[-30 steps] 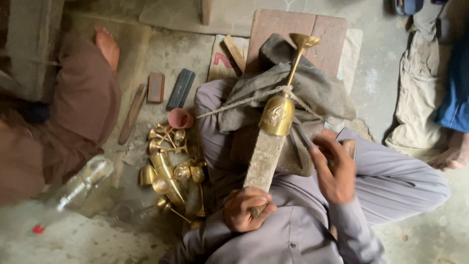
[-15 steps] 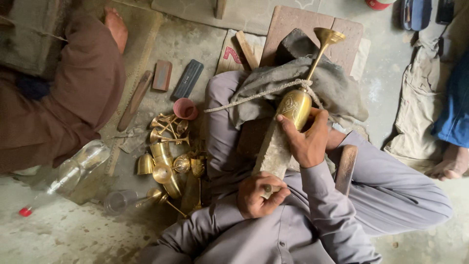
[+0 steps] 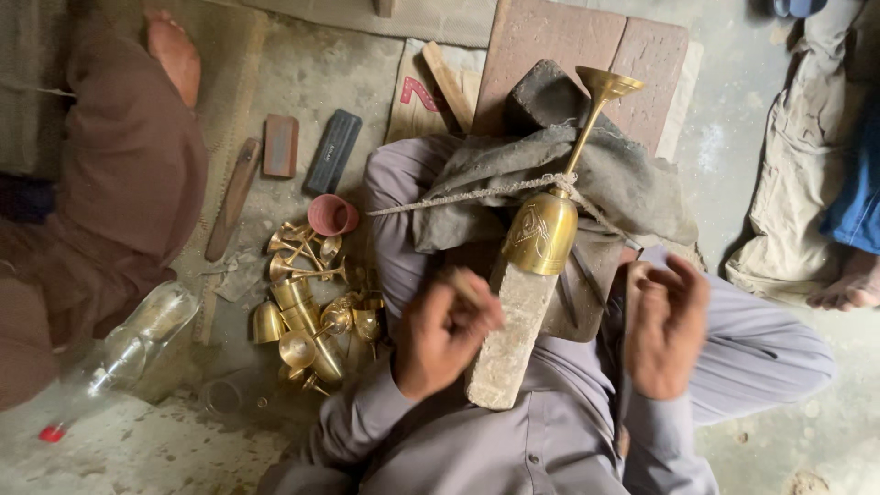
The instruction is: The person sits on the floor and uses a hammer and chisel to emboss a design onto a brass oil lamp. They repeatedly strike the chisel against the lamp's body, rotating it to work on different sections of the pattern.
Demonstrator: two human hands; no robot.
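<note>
Brass goblet (image 3: 550,211) lies tied on stone block (image 3: 513,330), long axis near-to-far, just beyond both hands. Left hand (image 3: 445,335) pinches a small tool, nearer; right hand (image 3: 665,321) curled, contents unclear.

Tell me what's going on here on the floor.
A seated person has a brass goblet tied with cord onto a stone block across the lap, over a grey cloth. The left hand holds a small tool beside the block; the right hand is raised, apparently gripping a dark handle. More brass pieces lie heaped on the floor beside a plastic bottle.
</note>
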